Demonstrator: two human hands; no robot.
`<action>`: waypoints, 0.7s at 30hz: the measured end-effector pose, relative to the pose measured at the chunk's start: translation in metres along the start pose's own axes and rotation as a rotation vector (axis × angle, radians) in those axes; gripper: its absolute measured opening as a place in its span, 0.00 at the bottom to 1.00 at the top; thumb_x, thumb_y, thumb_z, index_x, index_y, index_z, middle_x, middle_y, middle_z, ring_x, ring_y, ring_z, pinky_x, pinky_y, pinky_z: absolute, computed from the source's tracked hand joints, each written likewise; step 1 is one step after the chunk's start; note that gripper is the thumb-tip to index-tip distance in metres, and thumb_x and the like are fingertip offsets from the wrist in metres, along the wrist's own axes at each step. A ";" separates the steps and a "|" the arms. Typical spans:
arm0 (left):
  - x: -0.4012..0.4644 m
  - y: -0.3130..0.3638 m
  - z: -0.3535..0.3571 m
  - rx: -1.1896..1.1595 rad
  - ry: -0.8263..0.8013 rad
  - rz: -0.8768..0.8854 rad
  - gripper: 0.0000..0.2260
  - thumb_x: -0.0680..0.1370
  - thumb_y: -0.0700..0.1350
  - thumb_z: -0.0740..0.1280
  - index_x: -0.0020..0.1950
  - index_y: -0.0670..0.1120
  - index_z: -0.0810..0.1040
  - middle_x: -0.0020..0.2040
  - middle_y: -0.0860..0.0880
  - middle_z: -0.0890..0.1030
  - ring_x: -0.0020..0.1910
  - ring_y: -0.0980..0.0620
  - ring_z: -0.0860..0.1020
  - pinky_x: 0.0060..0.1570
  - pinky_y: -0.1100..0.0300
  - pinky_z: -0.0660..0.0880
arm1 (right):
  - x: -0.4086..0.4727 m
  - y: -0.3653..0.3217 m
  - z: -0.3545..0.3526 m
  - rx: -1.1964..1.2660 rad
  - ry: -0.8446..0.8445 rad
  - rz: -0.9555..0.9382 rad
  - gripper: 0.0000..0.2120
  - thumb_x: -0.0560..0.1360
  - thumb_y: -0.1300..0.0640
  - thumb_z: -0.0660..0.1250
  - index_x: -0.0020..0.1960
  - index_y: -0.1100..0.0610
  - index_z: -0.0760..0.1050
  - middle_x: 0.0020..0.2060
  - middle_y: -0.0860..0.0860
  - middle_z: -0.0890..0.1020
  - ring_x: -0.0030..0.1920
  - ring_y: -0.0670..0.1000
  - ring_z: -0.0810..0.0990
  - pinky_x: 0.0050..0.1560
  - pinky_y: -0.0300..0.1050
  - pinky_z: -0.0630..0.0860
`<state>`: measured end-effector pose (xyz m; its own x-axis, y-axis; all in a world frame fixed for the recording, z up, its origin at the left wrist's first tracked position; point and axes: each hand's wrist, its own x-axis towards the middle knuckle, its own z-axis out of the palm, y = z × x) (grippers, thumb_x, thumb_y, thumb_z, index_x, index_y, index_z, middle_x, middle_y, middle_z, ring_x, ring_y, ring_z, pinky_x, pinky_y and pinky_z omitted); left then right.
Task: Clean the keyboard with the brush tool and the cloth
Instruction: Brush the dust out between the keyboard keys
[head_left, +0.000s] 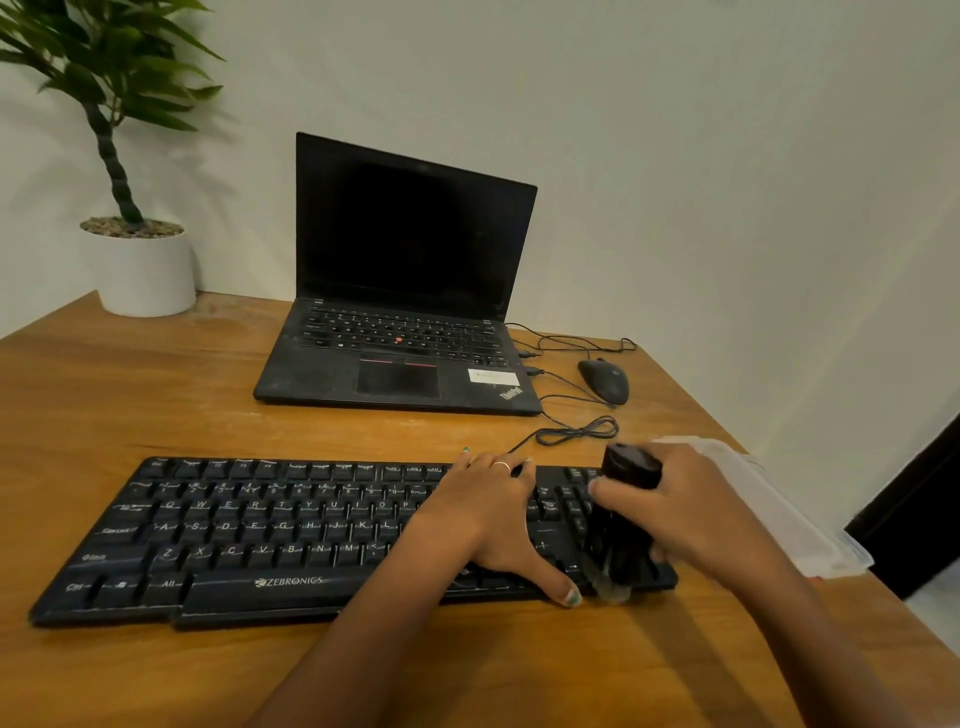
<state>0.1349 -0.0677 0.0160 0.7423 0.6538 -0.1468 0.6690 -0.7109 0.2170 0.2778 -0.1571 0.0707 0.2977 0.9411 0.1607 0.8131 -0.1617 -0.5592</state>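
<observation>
Keyboard (249, 540), black and wired, lies along the near part of the wooden desk (156, 395), and both hands I am watching are at its right end. I see the left hand (488, 514) spread flat on the keys, fingers straight and reaching to the top row, thumb stretched out along the front edge; it grips nothing and only presses down. The right hand (691, 514) is curled round the dark brush tool (626, 519), thumb across its front, with the pale bristle end down on the keyboard's right corner, blurred. Just beside that hand, at the desk's right edge, lies the pale folded cloth (769, 499). Behind the keyboard stand an open laptop (405, 291), a mouse (605, 382) and a potted plant (135, 260).
</observation>
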 end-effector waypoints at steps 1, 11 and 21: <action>0.001 -0.001 0.000 0.004 0.001 -0.002 0.57 0.65 0.74 0.67 0.80 0.45 0.45 0.80 0.46 0.48 0.78 0.45 0.47 0.75 0.46 0.42 | -0.004 0.000 -0.002 -0.006 -0.026 -0.008 0.07 0.71 0.51 0.69 0.39 0.51 0.73 0.31 0.48 0.79 0.28 0.43 0.77 0.25 0.33 0.73; -0.012 -0.017 -0.016 0.105 -0.106 -0.068 0.60 0.63 0.74 0.68 0.79 0.48 0.37 0.80 0.46 0.45 0.78 0.45 0.43 0.72 0.39 0.31 | -0.021 0.008 0.007 0.018 0.096 -0.013 0.06 0.72 0.49 0.68 0.44 0.49 0.73 0.36 0.45 0.79 0.39 0.46 0.78 0.35 0.40 0.79; -0.023 -0.037 -0.007 -0.001 -0.095 -0.042 0.59 0.64 0.73 0.68 0.79 0.47 0.40 0.80 0.50 0.43 0.78 0.48 0.43 0.76 0.45 0.40 | -0.022 0.013 0.009 0.121 0.149 -0.014 0.06 0.71 0.50 0.69 0.43 0.49 0.74 0.35 0.46 0.79 0.38 0.46 0.79 0.28 0.34 0.72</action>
<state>0.0924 -0.0546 0.0184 0.7139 0.6553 -0.2469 0.6995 -0.6833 0.2092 0.2770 -0.1775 0.0529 0.3650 0.8872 0.2823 0.7542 -0.1040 -0.6484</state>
